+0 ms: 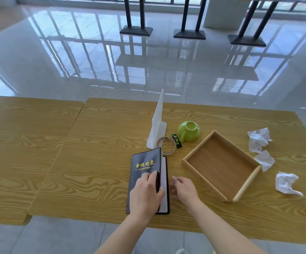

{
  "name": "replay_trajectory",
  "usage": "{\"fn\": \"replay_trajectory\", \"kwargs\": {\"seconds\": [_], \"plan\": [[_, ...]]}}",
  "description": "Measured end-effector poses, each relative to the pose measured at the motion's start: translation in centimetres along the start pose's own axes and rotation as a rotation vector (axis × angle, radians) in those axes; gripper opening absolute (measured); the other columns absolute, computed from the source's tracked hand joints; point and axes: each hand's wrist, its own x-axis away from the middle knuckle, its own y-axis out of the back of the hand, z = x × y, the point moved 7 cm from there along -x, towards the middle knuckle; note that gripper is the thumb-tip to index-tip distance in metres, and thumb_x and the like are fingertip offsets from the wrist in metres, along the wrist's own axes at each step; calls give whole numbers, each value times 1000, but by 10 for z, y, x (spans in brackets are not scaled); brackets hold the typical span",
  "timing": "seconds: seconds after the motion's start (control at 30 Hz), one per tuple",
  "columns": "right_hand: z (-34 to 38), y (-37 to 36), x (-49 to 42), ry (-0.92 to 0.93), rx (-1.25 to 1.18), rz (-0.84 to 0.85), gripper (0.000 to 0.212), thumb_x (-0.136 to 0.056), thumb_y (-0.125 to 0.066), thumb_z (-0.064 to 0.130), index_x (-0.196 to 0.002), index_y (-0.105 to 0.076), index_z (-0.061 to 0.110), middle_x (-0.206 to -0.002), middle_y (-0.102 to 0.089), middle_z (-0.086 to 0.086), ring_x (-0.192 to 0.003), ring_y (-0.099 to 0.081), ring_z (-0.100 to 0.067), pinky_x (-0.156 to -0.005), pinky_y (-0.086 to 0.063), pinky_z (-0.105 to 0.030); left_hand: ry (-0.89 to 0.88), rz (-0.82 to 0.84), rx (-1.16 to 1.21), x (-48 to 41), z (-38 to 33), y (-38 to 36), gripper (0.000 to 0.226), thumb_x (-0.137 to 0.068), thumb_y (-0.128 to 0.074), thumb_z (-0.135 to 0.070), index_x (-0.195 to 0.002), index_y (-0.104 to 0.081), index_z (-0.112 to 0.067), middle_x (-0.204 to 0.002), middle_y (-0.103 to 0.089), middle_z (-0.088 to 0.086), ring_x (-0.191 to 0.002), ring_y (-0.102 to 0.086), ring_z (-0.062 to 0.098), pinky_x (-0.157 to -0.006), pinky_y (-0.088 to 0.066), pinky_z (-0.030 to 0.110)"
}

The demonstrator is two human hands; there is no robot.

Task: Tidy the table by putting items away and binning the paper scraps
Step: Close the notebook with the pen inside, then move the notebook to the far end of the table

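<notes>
Left grip [145, 193] presses flat on notebook [144, 162], right grip [184, 188] relaxed apart, beside wooden tray [204, 180].

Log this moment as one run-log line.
left hand: rests on notebook cover | right hand: beside notebook, holding nothing | tray: empty | paper scraps: three, on table right of tray
</notes>
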Motion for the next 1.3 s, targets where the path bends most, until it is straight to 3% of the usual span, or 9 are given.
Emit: {"fn": "replay_trajectory", "kwargs": {"seconds": [0.13, 0.23, 0.3, 0.37, 0.47, 0.57, 0.83, 1.07, 1.3], "plan": [[1, -1, 2, 39, 29, 27, 49, -99, -48, 45, -90, -68, 1, -88, -71, -14, -82, -65, -32, -82, -54, -50, -89, 54, -97, 1, 0, -26, 53, -93, -42, -59, -138, -48, -31, -135, -49, -7, -125, -42, 17, -95, -43, 36], [1, -3, 3, 58, 107, 51, 48, -96, -49, 52, -83, -69, 10, -80, -67, 0, -79, -60, -20, -79, -49, -43, -123, 120, -188, 6, 9, -39, 44, -98, -30, -55, -136, -47, -41, -149, -40, -9, -142, -24, 20, -112, -26, 49], [1, -7, 4, 65, 211, 77, 46, -92, -54, 55, -102, -70, 13, -97, -69, 2, -95, -63, -20, -88, -50, -40, -139, 178, -221, 10, 18, -46, 41, -98, -35, -51, -139, -41, -44, -155, -32, -10, -147, -13, 26, -115, -15, 59], [4, -10, 6, 87, 346, 71, 50, -87, -61, 55, -118, -65, 15, -113, -66, 3, -107, -61, -20, -89, -49, -34, -157, 207, -193, 13, 26, -47, 41, -97, -43, -48, -138, -41, -47, -157, -27, -10, -148, -8, 29, -114, -13, 63], [13, -16, 10, 145, 537, 31, 41, -86, -67, 45, -114, -62, 16, -107, -65, 3, -98, -60, -18, -81, -49, -32, -107, 82, -36, 10, 44, -27, 42, -91, -62, -38, -133, -56, -33, -151, -41, 2, -143, -25, 31, -112, -28, 54], [16, -20, 10, 125, 614, -13, 38, -87, -69, 39, -113, -61, 14, -109, -65, -1, -101, -61, -22, -84, -51, -34, 189, -22, 144, 6, 80, -12, 54, -88, -68, -33, -137, -51, -16, -134, -49, 12, -128, -40, 31, -105, -36, 41], [-1, -24, 12, -21, 338, -41, 58, -85, -73, 33, -135, -54, 12, -132, -60, -5, -122, -56, -24, -102, -49, -40, 337, 91, 205, -7, 91, -18, 65, -87, -68, -39, -141, -43, -12, -121, -56, 12, -113, -51, 29, -94, -45, 41], [-4, -23, 18, -14, 272, -15, 18, -81, -76, 28, -91, -70, 14, -92, -72, 2, -90, -68, -19, -88, -57, -44, 331, 118, 283, -6, 95, -13, 80, -78, -78, -38, -144, -36, -20, -110, -43, 1, -95, -46, 17, -83, -41, 31], [1, -16, 33, 79, 163, -14, 10, -80, -74, 24, -87, -73, 17, -87, -75, 5, -85, -70, -15, -83, -59, -44, 227, 62, 315, 4, 83, 3, 74, -79, -78, -36, -141, -42, -24, -100, -42, -1, -86, -46, 13, -80, -38, 28]]}}
